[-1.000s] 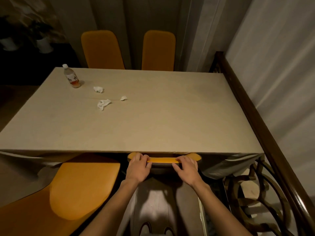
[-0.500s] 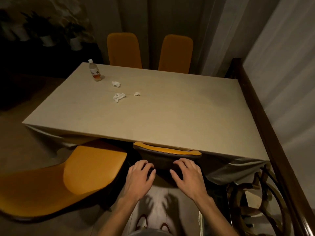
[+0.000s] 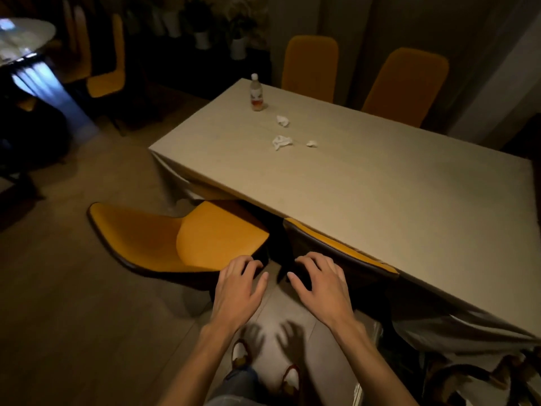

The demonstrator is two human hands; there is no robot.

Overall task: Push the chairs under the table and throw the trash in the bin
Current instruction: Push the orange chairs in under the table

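We cannot read any text here. The bottle (image 3: pixel 257 93) on the surface (image 3: pixel 380 177) carries a label, but it is too small and too dim for us to make out any letters, brand or number on it.

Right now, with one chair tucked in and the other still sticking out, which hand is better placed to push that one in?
Left. The left hand hovers open at the near edge of the pulled-out chair, while the right hand sits over the tucked chair by the table.
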